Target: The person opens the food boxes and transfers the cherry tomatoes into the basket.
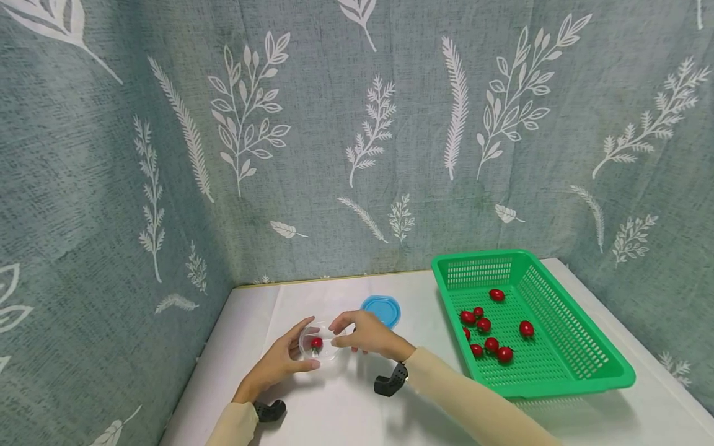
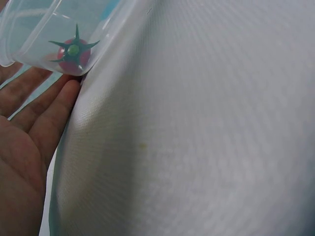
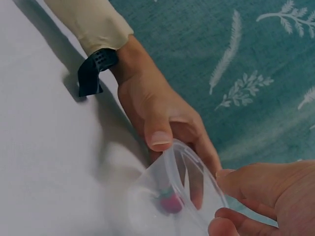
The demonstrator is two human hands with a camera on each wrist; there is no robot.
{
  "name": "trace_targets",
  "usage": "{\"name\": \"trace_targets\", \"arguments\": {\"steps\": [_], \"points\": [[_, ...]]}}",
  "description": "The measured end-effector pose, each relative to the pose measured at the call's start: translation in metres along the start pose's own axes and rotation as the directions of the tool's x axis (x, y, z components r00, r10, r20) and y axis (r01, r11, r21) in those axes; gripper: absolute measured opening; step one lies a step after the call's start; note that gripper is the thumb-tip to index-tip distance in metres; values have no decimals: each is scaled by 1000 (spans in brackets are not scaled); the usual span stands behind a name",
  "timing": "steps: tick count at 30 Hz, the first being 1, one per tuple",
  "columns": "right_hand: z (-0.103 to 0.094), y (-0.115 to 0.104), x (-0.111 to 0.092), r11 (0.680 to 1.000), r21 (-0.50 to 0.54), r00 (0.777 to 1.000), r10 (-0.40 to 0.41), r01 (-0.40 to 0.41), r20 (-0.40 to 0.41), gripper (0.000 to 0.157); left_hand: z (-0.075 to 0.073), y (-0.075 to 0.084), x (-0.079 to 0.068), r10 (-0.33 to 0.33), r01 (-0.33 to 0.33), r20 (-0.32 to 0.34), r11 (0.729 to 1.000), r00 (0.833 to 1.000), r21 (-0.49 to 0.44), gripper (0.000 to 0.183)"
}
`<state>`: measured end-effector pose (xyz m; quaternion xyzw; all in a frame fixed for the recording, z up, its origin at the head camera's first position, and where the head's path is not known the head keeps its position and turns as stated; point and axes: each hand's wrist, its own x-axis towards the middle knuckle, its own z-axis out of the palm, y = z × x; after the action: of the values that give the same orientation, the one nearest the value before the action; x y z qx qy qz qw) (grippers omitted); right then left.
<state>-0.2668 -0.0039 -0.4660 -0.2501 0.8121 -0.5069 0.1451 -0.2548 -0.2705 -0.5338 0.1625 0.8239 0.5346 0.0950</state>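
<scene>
My left hand (image 1: 284,356) holds a clear plastic cup (image 3: 147,196) by its side, thumb at the rim and fingers on the far side. The cup is tilted low over the white table, its mouth toward my right hand. Inside, near the bottom, lies one small red tomato (image 2: 74,53) with a green star-shaped stalk top. My right hand (image 1: 370,336) reaches to the cup's mouth from the right. Its thumb and fingertips are apart right at the rim, with no tomato showing between them.
A green slatted basket (image 1: 599,350) stands on the right with several red tomatoes (image 1: 504,354) on its floor. Behind my right hand lies a blue plastic dish (image 1: 382,308), partly covered by it. Patterned cloth walls (image 1: 329,155) border the white table (image 1: 329,415) at the back and sides.
</scene>
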Motion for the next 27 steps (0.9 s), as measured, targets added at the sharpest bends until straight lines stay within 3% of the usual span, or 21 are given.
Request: {"name": "trace_targets", "arguments": {"steps": [6, 15, 27], "points": [[8, 2, 5, 998, -54, 1000, 11, -10, 16, 30, 0, 0, 1, -1, 1, 13, 1000, 1000, -2, 104], [18, 9, 15, 996, -84, 999, 30, -27, 33, 30, 0, -2, 1, 3, -3, 5, 1000, 1000, 1, 104], [27, 8, 21, 996, -92, 999, -7, 12, 52, 28, -1, -1, 0, -8, 8, 12, 1000, 1000, -8, 101]]}}
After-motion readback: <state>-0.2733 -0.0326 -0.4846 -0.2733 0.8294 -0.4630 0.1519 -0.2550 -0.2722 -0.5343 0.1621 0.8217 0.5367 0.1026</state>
